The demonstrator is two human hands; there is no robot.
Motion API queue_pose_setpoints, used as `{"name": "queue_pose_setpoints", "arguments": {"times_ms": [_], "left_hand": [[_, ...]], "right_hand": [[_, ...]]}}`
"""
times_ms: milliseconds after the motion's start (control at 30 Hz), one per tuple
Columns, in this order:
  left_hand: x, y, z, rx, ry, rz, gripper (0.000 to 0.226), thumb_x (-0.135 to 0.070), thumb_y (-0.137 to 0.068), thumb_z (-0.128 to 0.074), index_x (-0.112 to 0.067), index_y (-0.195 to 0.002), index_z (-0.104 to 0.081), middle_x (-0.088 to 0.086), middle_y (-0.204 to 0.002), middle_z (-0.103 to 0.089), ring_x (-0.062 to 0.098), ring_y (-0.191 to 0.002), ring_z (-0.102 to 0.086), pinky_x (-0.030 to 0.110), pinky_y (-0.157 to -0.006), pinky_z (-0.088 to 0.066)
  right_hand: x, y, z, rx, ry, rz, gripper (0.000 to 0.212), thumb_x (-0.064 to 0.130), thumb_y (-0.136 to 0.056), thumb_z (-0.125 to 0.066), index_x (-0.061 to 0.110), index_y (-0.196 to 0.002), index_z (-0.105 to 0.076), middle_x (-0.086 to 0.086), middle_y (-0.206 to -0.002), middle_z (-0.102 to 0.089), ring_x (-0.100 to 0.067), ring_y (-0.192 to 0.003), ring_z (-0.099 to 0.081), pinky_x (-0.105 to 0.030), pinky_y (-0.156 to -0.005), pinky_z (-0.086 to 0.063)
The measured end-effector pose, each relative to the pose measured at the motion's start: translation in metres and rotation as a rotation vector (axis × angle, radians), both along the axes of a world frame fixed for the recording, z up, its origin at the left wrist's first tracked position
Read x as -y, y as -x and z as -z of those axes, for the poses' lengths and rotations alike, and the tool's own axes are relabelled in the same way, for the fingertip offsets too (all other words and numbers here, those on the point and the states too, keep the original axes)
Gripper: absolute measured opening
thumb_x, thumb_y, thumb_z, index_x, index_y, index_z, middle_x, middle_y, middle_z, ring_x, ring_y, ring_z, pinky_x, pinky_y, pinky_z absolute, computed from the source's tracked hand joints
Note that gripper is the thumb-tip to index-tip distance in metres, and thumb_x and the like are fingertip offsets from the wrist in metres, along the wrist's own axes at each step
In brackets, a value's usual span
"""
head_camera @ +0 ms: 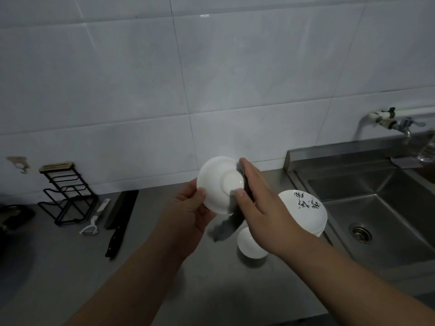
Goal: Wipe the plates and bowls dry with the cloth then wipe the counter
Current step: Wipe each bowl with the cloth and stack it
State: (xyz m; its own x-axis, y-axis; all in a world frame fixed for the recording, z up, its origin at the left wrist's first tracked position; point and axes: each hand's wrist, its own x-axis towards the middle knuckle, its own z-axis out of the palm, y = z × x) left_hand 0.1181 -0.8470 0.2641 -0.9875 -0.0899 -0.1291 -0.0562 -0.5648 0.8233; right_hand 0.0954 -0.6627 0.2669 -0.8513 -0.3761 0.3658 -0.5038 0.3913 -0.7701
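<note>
White ceramic bowl (220,184), small and plain, is held up mid-frame with its foot ring facing the camera and its mouth facing the tiled wall (211,78). Left hand (188,212) grips the lower-left rim, thumb on the outer wall, fingers curled behind. Right hand (256,198) holds the dark grey cloth (227,228) against the bowl's right side: fingers fairly straight over the cloth, thumb pressed by the foot ring, cloth tail hanging (blurred) below the bowl. Key relation: bowl sits between both hands, left hand as the pivot at the lower left, cloth hand on the right edge, so my read is the outside gets wiped by turning the bowl in the left hand under the cloth. Still on the grey counter (211,290), lower right of centre: a larger white bowl with black brush markings (306,210), upside down, just left of the steel sink (376,208), and another small white bowl (249,245) partly hidden by the right wrist. Counter not wiped yet, I'd judge.
</note>
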Motion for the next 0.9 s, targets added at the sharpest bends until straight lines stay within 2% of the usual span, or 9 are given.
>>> {"name": "queue_pose_setpoints", "arguments": {"times_ms": [33, 100, 167, 233, 367, 500, 633, 767, 900], "left_hand": [[-0.003, -0.002, 0.001, 0.01, 0.002, 0.023, 0.046, -0.017, -0.092, -0.054, -0.008, -0.137, -0.059, 0.015, -0.131, -0.068, 0.031, -0.12, -0.067, 0.04, -0.092, -0.06], [-0.01, -0.005, 0.002, 0.01, -0.005, 0.059, 0.044, -0.016, -0.094, -0.053, -0.008, -0.137, -0.059, 0.015, -0.132, -0.068, 0.03, -0.12, -0.067, 0.039, -0.092, -0.06], [-0.016, -0.003, -0.001, -0.001, -0.034, 0.044, 0.038, -0.012, -0.101, -0.047, -0.008, -0.137, -0.059, 0.014, -0.132, -0.068, 0.029, -0.12, -0.067, 0.039, -0.092, -0.06], [-0.017, 0.003, -0.003, -0.015, -0.092, 0.002, 0.036, -0.01, -0.105, -0.041, -0.007, -0.138, -0.058, 0.015, -0.132, -0.068, 0.03, -0.12, -0.067, 0.038, -0.091, -0.06], [-0.018, 0.006, 0.002, 0.033, -0.099, -0.048, 0.034, -0.01, -0.107, -0.04, -0.012, -0.135, -0.059, 0.016, -0.129, -0.069, 0.03, -0.114, -0.07, 0.046, -0.094, -0.059], [-0.024, 0.005, 0.004, 0.021, -0.032, -0.038, 0.034, -0.009, -0.107, -0.042, -0.008, -0.137, -0.057, 0.019, -0.13, -0.067, 0.033, -0.119, -0.067, 0.045, -0.1, -0.056], [-0.026, 0.01, -0.011, 0.001, 0.037, -0.039, 0.032, -0.015, -0.107, -0.046, -0.008, -0.131, -0.066, 0.016, -0.128, -0.061, 0.025, -0.117, -0.055, 0.035, -0.098, -0.05], [-0.024, 0.008, -0.015, 0.032, 0.011, 0.003, 0.036, -0.02, -0.108, -0.046, -0.004, -0.139, -0.057, 0.014, -0.131, -0.068, 0.025, -0.124, -0.065, 0.043, -0.113, -0.044], [-0.024, 0.003, -0.016, 0.025, 0.171, 0.048, 0.038, -0.031, -0.11, -0.043, -0.01, -0.134, -0.063, 0.009, -0.128, -0.071, 0.021, -0.122, -0.066, 0.042, -0.111, -0.046]], "right_hand": [[0.001, 0.004, -0.003, 0.001, 0.006, 0.015, 0.049, 0.033, -0.109, -0.046, 0.022, -0.155, -0.037, 0.049, -0.143, -0.027, 0.024, -0.135, -0.026, 0.002, -0.106, -0.018], [0.003, 0.018, -0.013, -0.032, 0.035, 0.078, 0.052, 0.042, -0.106, -0.044, 0.022, -0.154, -0.045, 0.028, -0.156, -0.035, 0.013, -0.144, -0.027, -0.008, -0.116, -0.02], [0.006, 0.024, -0.019, -0.063, 0.071, 0.132, 0.059, 0.052, -0.1, -0.042, 0.024, -0.152, -0.049, 0.024, -0.15, -0.044, 0.006, -0.143, -0.034, -0.021, -0.119, -0.028], [0.013, 0.013, -0.01, -0.017, 0.104, 0.139, 0.072, 0.058, -0.096, -0.042, 0.024, -0.158, -0.036, 0.026, -0.15, -0.04, 0.004, -0.145, -0.031, -0.026, -0.121, -0.028], [0.026, -0.021, 0.019, 0.094, 0.147, 0.06, 0.09, 0.061, -0.093, -0.043, 0.029, -0.164, 0.003, 0.016, -0.17, -0.005, 0.005, -0.154, -0.006, -0.036, -0.128, -0.018], [0.026, -0.009, 0.013, 0.007, 0.098, 0.126, 0.085, 0.06, -0.099, -0.038, 0.03, -0.162, 0.01, 0.011, -0.171, 0.0, -0.009, -0.158, 0.0, -0.048, -0.128, -0.017], [0.027, -0.018, 0.02, -0.26, -0.131, 0.002, 0.079, 0.047, -0.105, -0.039, 0.009, -0.163, 0.0, -0.002, -0.172, 0.013, -0.026, -0.158, 0.016, -0.053, -0.128, -0.01], [0.022, -0.018, 0.029, -0.334, -0.188, -0.067, 0.081, 0.049, -0.103, -0.04, 0.002, -0.162, -0.01, -0.009, -0.173, 0.006, -0.032, -0.158, 0.011, -0.061, -0.119, -0.031], [0.021, -0.006, 0.023, -0.411, -0.228, -0.094, 0.075, 0.052, -0.105, -0.038, 0.006, -0.162, -0.02, -0.005, -0.173, -0.008, -0.029, -0.159, 0.002, -0.057, -0.124, -0.023]]}}
